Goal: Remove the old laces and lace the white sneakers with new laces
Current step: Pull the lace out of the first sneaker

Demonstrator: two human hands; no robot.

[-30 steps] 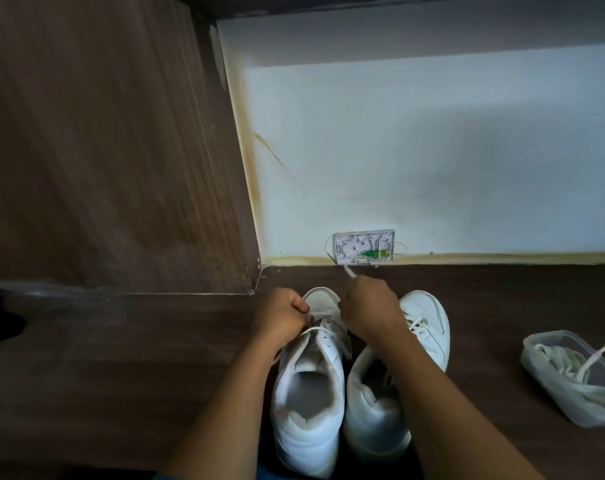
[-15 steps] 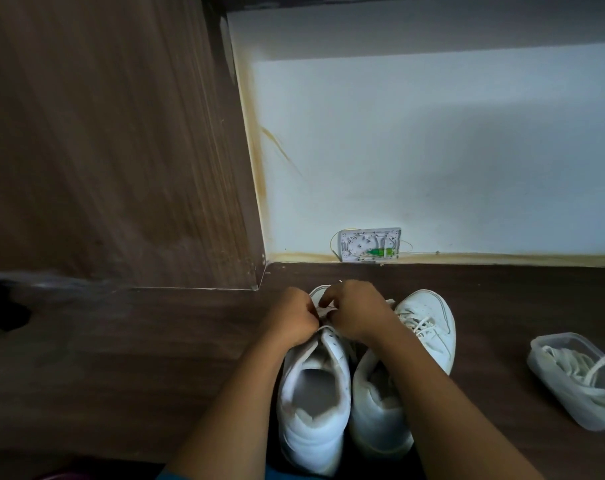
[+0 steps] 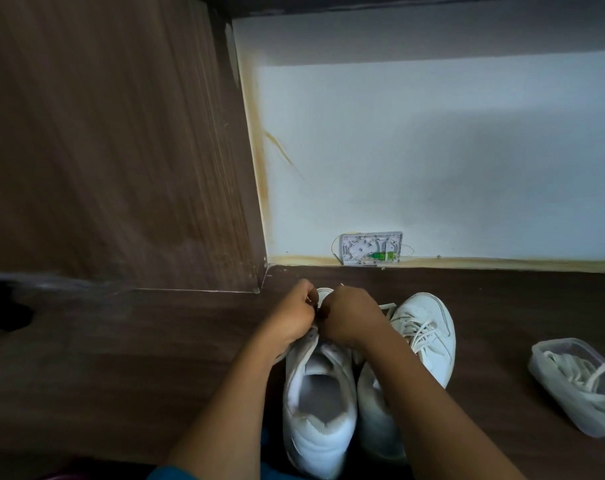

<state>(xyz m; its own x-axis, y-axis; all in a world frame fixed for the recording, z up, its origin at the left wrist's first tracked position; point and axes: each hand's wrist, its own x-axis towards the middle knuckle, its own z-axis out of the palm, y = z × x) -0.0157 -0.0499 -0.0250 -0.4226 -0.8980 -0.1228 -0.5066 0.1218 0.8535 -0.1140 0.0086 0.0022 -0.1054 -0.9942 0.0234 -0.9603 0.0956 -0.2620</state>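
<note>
You are holding both hands close together, knuckles nearly touching, over the front of the left shoe (image 3: 320,410). Your left hand (image 3: 296,315) is curling into a fist at the shoe's left flap; what its fingers are gripping is hidden, so I cannot tell. Your right hand (image 3: 349,317) is also curling tight, and a thin white lace (image 3: 341,285) tip is sticking out above its knuckles, so that hand is pinching the lace.

The left shoe is lying directly under and behind your hands, sole down. Its long axis is running straight away from you, with the toe pointing to the wall beyond your fingers and the open heel facing your body. Its tongue is showing bare below your wrists.

The right shoe (image 3: 429,337) is sitting just beside it, touching along the inner side, under your right forearm. It is pointing the same way, with its toe leaning slightly to the right. Loose cream lacing is crossing its upper.

Well apart to the right of your right hand, a clear tub (image 3: 571,414) is resting on the dark floor (image 3: 155,358), holding a heap of cream laces, one end poking over its rim. Beyond your hands, a small white box (image 3: 372,248) is sitting at the foot of the wall.
</note>
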